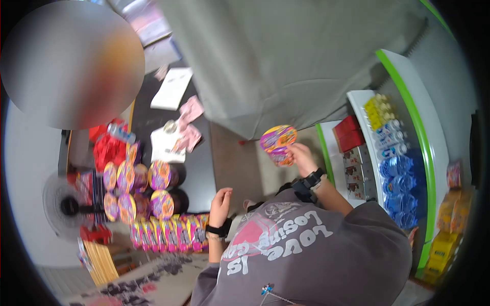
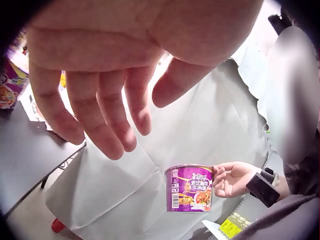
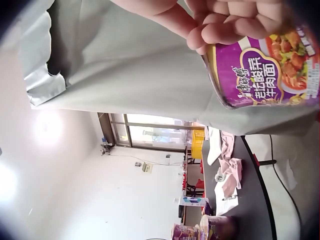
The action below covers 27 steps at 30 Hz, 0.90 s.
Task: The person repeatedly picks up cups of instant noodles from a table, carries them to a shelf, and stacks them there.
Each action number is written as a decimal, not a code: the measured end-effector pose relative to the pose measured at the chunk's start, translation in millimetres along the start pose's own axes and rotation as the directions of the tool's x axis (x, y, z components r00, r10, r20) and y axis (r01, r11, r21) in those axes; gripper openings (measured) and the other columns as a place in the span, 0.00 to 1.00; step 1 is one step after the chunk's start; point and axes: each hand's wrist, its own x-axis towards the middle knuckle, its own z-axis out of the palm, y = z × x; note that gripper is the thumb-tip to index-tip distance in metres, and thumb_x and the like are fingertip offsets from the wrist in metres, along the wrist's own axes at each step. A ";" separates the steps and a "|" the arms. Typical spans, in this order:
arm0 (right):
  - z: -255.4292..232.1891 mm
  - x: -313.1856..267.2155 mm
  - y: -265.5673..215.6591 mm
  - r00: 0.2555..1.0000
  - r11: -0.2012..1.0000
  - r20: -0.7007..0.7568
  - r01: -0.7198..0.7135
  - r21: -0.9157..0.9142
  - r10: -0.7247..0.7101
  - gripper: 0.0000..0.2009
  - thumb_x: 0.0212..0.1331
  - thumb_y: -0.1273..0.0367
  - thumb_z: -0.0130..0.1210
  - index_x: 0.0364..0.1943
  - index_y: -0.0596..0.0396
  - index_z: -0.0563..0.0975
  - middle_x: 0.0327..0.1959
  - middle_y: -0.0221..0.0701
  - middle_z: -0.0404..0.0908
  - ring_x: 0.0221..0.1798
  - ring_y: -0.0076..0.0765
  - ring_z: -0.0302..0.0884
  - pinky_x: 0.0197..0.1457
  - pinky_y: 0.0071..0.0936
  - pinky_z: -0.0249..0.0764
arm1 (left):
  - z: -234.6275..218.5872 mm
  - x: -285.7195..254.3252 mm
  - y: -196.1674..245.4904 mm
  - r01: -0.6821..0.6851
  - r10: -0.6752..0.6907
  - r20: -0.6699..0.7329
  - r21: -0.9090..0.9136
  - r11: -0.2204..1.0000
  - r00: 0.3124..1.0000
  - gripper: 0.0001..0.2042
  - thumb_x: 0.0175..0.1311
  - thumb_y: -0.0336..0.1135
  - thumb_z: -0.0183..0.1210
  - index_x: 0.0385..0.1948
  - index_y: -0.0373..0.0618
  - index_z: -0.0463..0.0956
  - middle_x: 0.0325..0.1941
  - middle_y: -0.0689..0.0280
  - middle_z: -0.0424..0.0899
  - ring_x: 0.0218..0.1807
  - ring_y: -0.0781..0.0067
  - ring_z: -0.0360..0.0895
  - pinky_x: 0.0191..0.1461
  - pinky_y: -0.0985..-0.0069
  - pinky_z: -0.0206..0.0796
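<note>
My right hand pinches a purple instant noodle cup by its rim, out in the gap between the table and the shelves. In the right wrist view the thumb and fingertips sit at the edge of the noodle cup, with its label showing. My left hand hangs near the table edge with nothing in it, the fingers loosely bent in the left wrist view. Closest to it, at the table's near end, stands a row of pink and yellow packs. Beyond those are several more noodle cups, some stacked.
The dark table also carries white papers, a pink cloth and a red bag. A grey curtain hangs ahead. On the right, shelves with green edges hold blue-wrapped bottles. A fan stands at left.
</note>
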 end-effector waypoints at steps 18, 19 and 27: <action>-268.1 -41.6 -221.3 0.797 0.779 -0.358 0.581 0.235 -0.486 0.10 0.60 0.66 0.46 0.25 0.56 0.70 0.19 0.22 0.65 0.25 0.16 0.59 0.27 0.17 0.55 | 337.1 143.3 98.8 -0.124 0.074 0.706 0.019 0.992 0.705 0.10 0.65 0.33 0.45 0.38 0.36 0.72 0.37 0.64 0.77 0.38 0.74 0.73 0.44 0.79 0.64; -287.2 -52.8 -236.8 0.693 0.777 -0.395 0.622 -0.093 -0.603 0.10 0.60 0.66 0.45 0.25 0.56 0.70 0.20 0.22 0.65 0.25 0.16 0.60 0.26 0.18 0.56 | 355.2 152.3 108.2 -0.143 0.093 0.746 0.003 0.990 0.659 0.11 0.65 0.34 0.46 0.38 0.37 0.73 0.36 0.64 0.77 0.38 0.75 0.73 0.44 0.78 0.64; -406.4 -145.6 -313.1 0.149 0.389 -0.717 0.903 -0.181 -0.681 0.08 0.60 0.69 0.45 0.25 0.55 0.69 0.21 0.24 0.67 0.24 0.19 0.62 0.29 0.19 0.61 | 461.4 214.8 157.1 -0.367 0.069 0.954 0.045 0.929 0.291 0.12 0.66 0.35 0.45 0.38 0.35 0.73 0.38 0.63 0.78 0.39 0.73 0.75 0.45 0.78 0.66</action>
